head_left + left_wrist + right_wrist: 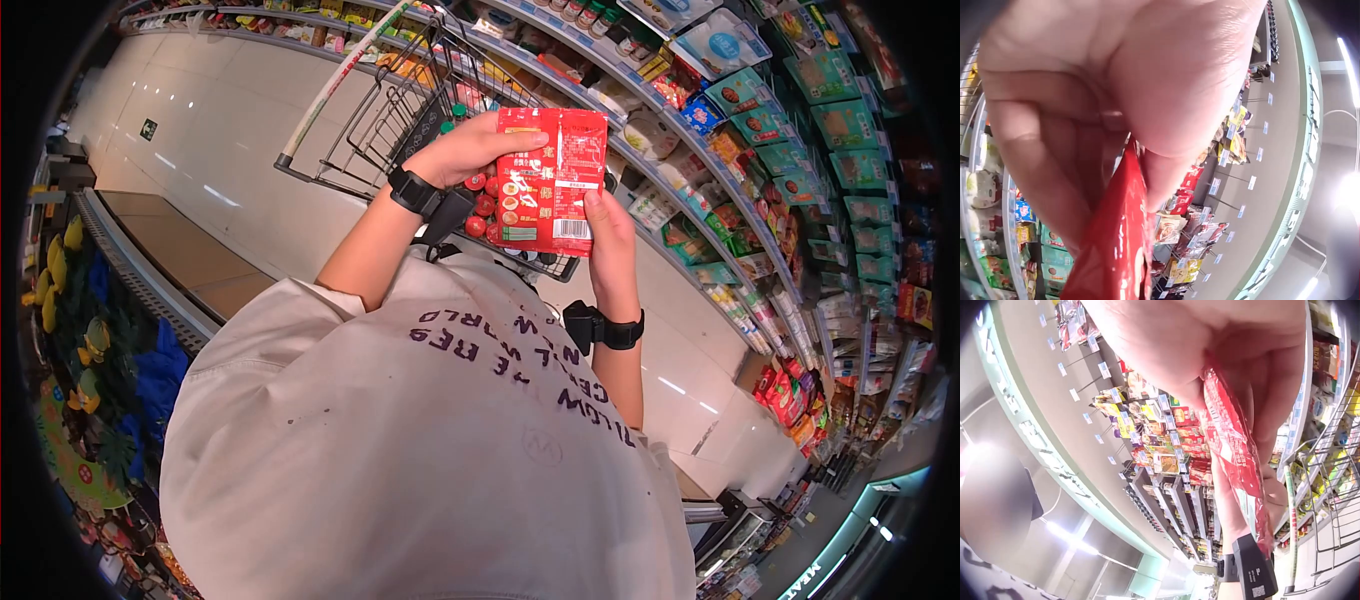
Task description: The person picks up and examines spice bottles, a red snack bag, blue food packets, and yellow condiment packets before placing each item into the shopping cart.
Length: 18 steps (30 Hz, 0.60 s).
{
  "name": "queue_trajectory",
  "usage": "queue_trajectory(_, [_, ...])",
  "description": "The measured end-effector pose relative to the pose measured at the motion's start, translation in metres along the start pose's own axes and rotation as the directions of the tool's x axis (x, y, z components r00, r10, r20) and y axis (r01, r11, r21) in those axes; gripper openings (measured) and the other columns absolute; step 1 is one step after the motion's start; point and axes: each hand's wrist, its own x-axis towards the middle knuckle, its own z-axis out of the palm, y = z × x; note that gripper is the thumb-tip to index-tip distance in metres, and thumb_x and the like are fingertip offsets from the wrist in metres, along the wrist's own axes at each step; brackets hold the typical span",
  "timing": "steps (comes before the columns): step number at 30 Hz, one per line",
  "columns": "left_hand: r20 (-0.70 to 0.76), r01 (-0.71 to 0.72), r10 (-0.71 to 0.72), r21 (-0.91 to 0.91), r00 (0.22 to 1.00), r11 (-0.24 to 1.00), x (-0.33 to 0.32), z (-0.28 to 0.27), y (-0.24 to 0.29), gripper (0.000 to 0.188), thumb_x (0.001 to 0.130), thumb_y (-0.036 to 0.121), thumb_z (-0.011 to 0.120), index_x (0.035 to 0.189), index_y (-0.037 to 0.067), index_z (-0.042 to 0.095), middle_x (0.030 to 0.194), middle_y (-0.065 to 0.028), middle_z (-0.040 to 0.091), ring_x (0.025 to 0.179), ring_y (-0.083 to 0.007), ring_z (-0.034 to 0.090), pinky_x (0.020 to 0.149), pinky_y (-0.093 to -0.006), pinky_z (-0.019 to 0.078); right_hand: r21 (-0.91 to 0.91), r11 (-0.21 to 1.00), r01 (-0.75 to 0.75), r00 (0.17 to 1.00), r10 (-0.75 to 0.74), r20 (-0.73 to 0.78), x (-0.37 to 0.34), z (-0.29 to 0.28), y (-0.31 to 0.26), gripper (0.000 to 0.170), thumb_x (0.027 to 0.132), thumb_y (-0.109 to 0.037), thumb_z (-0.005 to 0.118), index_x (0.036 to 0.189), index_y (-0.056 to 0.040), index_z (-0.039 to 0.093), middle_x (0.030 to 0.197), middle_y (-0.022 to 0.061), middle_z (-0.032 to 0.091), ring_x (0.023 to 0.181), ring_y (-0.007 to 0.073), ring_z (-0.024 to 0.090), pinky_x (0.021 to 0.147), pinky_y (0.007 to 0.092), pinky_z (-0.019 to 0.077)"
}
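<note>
A flat red food pouch [550, 190] with printed text and a barcode faces up in the head view. My left hand [455, 152] grips its left side, the thumb lying across the upper front. On the lower right edge, my right hand [612, 240] pinches the pouch with its thumb on the front. Seen edge-on in the left wrist view, the red pouch [1119, 237] sits between thumb and fingers. The right wrist view also shows the pouch [1235, 444] from its edge, held between thumb and fingers. Both wrists wear black straps with small devices.
A wire shopping cart [350, 140] stands just beyond the hands, with red round items [477, 225] and green-capped bottles [459, 110] in it. Stocked shelves [700, 150] curve along the right. At the left is a low display ledge [175, 250].
</note>
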Motion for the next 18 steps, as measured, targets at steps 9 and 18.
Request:
queue_trajectory(9, [-0.236,0.128,-0.081,0.189,0.968,0.974,-0.003,0.012,-0.003,0.031,0.091,0.028,0.063,0.111,0.004,0.064,0.092,0.0002,0.068,0.074,-0.0045,0.062,0.058,-0.0215,0.0477,-0.563,0.810,0.166,0.958,-0.269,-0.104,0.003,0.004,0.021,0.075,0.084,-0.025,0.072,0.142,0.0033,0.034,0.117,0.0153,0.062,0.104,0.0188,0.061,0.090,0.0309,0.0480])
queue_trajectory(18, [-0.112,0.005,0.033,0.327,0.993,0.945,-0.006,0.019,-0.002,0.033,0.091,0.026,0.065,0.108,-0.002,0.066,0.093,-0.0046,0.070,0.082,-0.0077,0.063,0.074,-0.0245,0.0501,-0.694,0.690,0.205,0.929,-0.361,-0.086,0.004,-0.001,0.025,0.080,0.081,-0.028,0.073,0.143,0.0022,0.033,0.115,0.0180,0.062,0.101,0.0261,0.063,0.084,0.0340,0.0498])
